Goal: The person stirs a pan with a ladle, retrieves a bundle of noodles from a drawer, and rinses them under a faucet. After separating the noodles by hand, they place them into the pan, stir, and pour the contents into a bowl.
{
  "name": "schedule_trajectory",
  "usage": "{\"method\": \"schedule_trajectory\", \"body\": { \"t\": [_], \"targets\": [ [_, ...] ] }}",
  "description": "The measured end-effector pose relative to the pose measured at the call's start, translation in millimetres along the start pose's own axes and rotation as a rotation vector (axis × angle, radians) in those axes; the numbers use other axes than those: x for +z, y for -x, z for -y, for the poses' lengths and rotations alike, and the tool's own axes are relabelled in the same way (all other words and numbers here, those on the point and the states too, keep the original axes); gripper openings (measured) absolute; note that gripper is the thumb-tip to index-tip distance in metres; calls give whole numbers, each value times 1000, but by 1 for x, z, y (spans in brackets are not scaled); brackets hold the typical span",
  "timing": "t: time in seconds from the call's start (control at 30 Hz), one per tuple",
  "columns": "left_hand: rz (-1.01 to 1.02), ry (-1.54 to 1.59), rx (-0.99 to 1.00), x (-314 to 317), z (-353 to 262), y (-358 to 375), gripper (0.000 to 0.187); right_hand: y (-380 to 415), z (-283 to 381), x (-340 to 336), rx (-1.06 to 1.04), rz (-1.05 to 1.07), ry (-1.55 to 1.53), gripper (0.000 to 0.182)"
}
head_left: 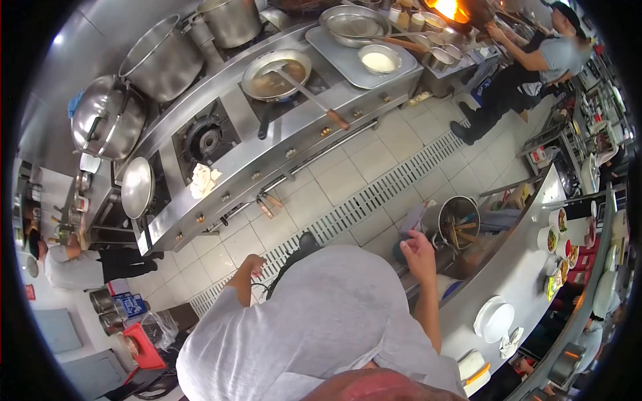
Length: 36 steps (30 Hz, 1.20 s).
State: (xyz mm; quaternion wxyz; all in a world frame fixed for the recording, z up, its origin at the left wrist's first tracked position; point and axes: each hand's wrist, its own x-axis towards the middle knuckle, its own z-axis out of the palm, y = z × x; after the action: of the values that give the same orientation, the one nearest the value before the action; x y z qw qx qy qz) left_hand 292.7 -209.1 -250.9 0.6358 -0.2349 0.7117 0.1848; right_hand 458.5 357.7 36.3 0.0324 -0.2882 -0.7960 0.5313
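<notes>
My left hand (253, 266) hangs low over the floor grate, its fingers loosely curled; what it holds, if anything, cannot be made out. My right hand (418, 252) is raised beside a tall metal pot (459, 212) full of utensils, its fingers bent and partly spread, with nothing seen in them. Across the aisle, a pan (276, 75) of brownish liquid sits on the stove with a wooden-handled spatula (301, 88) resting in it. A crumpled white cloth (203, 180) lies at the stove's front edge near an unlit burner (208, 138).
A co-worker (535, 63) stands at a flaming wok (461, 15) at the upper right. Another person (73, 264) is at the far left. Stacked white plates (495, 319) and filled bowls stand on the counter (461, 332) to my right. A slotted drain (361, 200) crosses the tiled floor.
</notes>
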Motion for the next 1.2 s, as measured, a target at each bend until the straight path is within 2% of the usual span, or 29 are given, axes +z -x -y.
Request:
{"method": "schedule_trajectory", "body": {
  "t": [0.07, 0.1, 0.2, 0.33, 0.4, 0.47, 0.57, 0.73, 0.83, 0.93, 0.97, 1.03, 1.13, 1.2],
  "targets": [
    [-24, 161, -11, -8, 12, 5, 47, -12, 31, 32, -51, 8, 99, 45],
    [111, 327, 31, -23, 17, 0, 45, -20, 45, 49, -74, 33, 118, 45],
    [89, 509, 238, -52, -2, -24, 49, -35, 82, 91, -120, 90, 200, 47],
    [14, 609, 443, -94, -112, 3, 59, -49, 102, 121, -141, 145, 218, 47],
    [35, 655, 606, -108, -168, 17, 64, -55, 124, 128, -202, 90, 320, 47],
    [120, 728, 662, -118, -219, 8, 67, -65, 141, 132, -290, 44, 410, 48],
    [183, 869, 686, -124, -277, 24, 69, -97, 172, 140, -458, 6, 509, 52],
    [276, 1074, 642, -125, -329, 23, 68, -176, 217, 164, -787, -59, 638, 64],
    [317, 1216, 562, -124, -352, 5, 62, -222, 241, 181, -806, -21, 834, 73],
    [342, 1281, 585, -121, -361, 13, 54, -275, 233, 198, -742, 79, 953, 79],
    [294, 1312, 591, -119, -363, 24, 46, -290, 235, 202, -649, 163, 974, 78],
    [294, 1350, 612, -117, -368, 18, 43, -312, 241, 207, -459, 329, 1019, 76],
    [264, 1388, 627, -113, -371, 12, 38, -340, 229, 210, -442, 330, 964, 68],
    [250, 1411, 636, -111, -374, 12, 35, -351, 225, 206, -403, 331, 794, 60]
  ]
}}
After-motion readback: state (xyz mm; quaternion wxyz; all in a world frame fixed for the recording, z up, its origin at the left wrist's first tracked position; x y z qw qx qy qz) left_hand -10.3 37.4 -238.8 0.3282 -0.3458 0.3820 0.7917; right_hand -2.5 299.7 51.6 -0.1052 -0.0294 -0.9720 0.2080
